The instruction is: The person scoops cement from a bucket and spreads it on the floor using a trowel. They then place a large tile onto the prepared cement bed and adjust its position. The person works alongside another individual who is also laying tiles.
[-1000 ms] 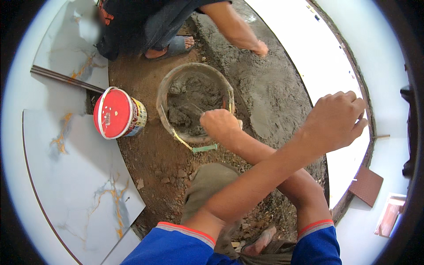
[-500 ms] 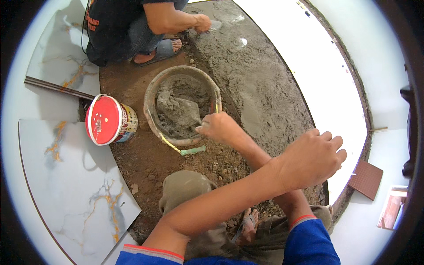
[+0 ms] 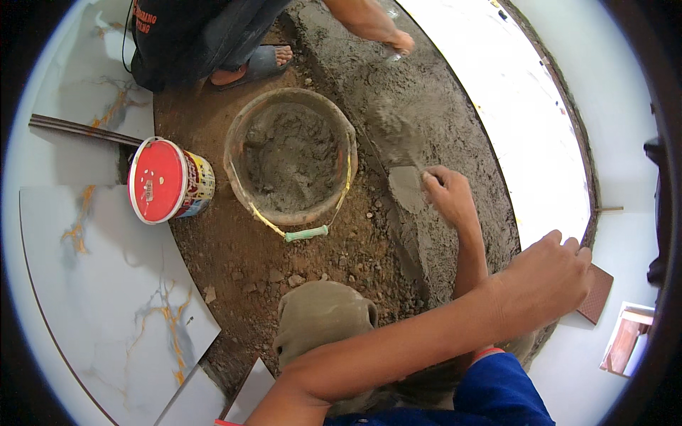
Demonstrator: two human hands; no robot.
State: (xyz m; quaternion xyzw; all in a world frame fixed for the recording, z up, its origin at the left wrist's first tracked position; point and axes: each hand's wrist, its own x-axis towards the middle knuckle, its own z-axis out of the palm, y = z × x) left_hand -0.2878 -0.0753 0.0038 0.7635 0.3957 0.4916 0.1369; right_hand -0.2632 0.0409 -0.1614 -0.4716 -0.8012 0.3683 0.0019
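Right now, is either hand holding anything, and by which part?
The right hand grips a trowel by its handle. The left hand holds nothing.

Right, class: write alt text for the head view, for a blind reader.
The person's right hand holds a mortar-caked metal trowel on a grey wet mortar bed, the left hand crossed over to its right. On the brown dirt beside sit a round grey bucket of mortar and a red-lidded tub; another person crouches behind.
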